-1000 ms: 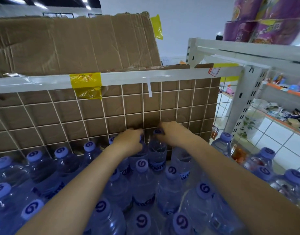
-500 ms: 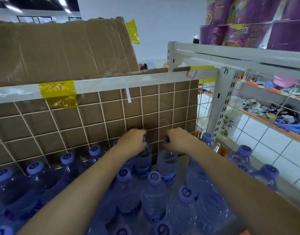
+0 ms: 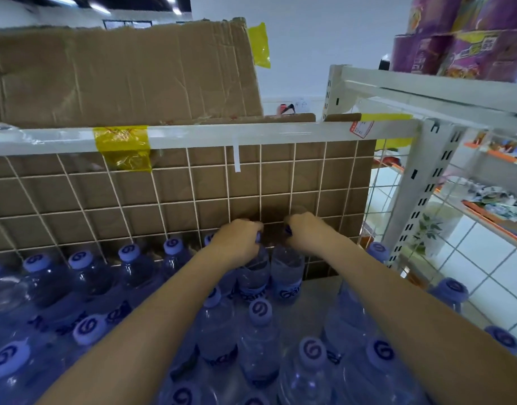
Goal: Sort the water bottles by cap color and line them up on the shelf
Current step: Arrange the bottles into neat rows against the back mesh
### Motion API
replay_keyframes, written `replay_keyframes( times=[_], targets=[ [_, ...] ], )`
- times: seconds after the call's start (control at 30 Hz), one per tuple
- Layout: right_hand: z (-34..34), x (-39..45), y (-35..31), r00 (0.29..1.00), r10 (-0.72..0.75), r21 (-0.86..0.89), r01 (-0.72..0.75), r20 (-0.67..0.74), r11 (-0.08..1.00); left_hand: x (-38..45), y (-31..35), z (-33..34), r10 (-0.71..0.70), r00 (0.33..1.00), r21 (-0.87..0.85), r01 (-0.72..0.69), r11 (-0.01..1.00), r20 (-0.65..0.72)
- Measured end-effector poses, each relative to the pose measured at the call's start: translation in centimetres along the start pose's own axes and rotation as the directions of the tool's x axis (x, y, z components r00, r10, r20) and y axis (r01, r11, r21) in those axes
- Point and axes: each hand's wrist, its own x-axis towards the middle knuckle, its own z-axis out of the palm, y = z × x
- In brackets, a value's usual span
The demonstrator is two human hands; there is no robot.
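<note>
From the head camera I see two clear plastic water bottles standing upright, long axes vertical, caps up, just in front of the wire grid (image 3: pixel 193 194). My left hand (image 3: pixel 236 244) has its grip curled over the cap of the left bottle (image 3: pixel 252 276); my right hand (image 3: pixel 307 233) is clamped the same way on the right bottle (image 3: pixel 288 273). The two bottles touch. Left of the grid's middle, lavender-capped bottles (image 3: pixel 128 252) crowd close. Bare grey shelf (image 3: pixel 315 296) lies open right of the held pair.
</note>
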Motion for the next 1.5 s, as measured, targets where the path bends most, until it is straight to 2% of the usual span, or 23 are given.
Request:
replay_keyframes(
  times=[0.17, 0.3, 0.5, 0.63, 0.8, 0.9, 1.07, 1.2, 1.27, 1.37, 1.5],
  targets=[
    [1.2, 0.5, -0.1, 0.993, 0.021, -0.003, -0.022, -0.113, 1.0, -0.3, 0.3, 0.2, -0.036, 0.999, 0.011, 0.036, 0.999, -0.011],
    [1.6, 0.5, -0.2, 0.989, 0.023, 0.001, -0.023, -0.149, 1.0, -0.5, 0.4, 0.4, -0.044, 0.998, 0.011, 0.045, 0.999, -0.036],
    [-0.1, -0.5, 0.6, 1.0, 0.008, 0.112, -0.006, -0.015, 0.994, -0.8, 0.6, 0.7, -0.089, 0.995, -0.013, 0.089, 0.996, -0.046],
    [-2.0, -3.0, 2.3, 0.995, 0.0, 0.135, 0.014, -0.103, 0.991, -1.4, 0.6, 1.0, -0.12, 0.993, -0.073, 0.118, 0.99, -0.023],
    [-3.0, -6.1, 4.6, 0.985, 0.026, 0.121, -0.005, -0.173, 0.993, -3.4, 1.9, 0.8, -0.106, 0.988, -0.047, 0.101, 0.994, -0.109],
    [-3.0, -7.9, 5.1, 0.995, 0.018, 0.063, -0.012, -0.098, 0.998, -5.4, 2.9, -0.1, -0.01, 0.995, 0.007, 0.011, 1.0, -0.102],
    [-2.9, -10.6, 4.4, 0.982, 0.058, -0.124, -0.036, 0.181, 0.992, -8.6, 4.9, 0.1, 0.046, 0.995, 0.018, -0.048, 0.999, 0.091],
    [-2.6, -12.1, 4.4, 0.954, 0.128, -0.166, -0.084, 0.272, 0.983, -9.2, 5.8, 1.9, 0.045, 0.977, 0.009, -0.048, 0.999, 0.208],
    [-2.1, -12.2, 4.8, 0.964, 0.104, -0.121, -0.076, 0.244, 0.99, -9.5, 5.8, 2.5, 0.054, 0.979, 0.025, -0.06, 0.998, 0.198],
    [-1.6, -11.5, 5.3, 0.995, 0.033, -0.1, -0.024, 0.089, 0.995, -9.9, 5.6, 2.6, 0.046, 0.984, 0.037, -0.053, 0.998, 0.173],
    [-2.1, -9.8, 5.7, 0.998, 0.002, -0.027, -0.004, -0.057, 1.0, -10.2, 5.7, 2.2, 0.006, 0.98, 0.054, -0.017, 0.998, 0.197]
  ],
)
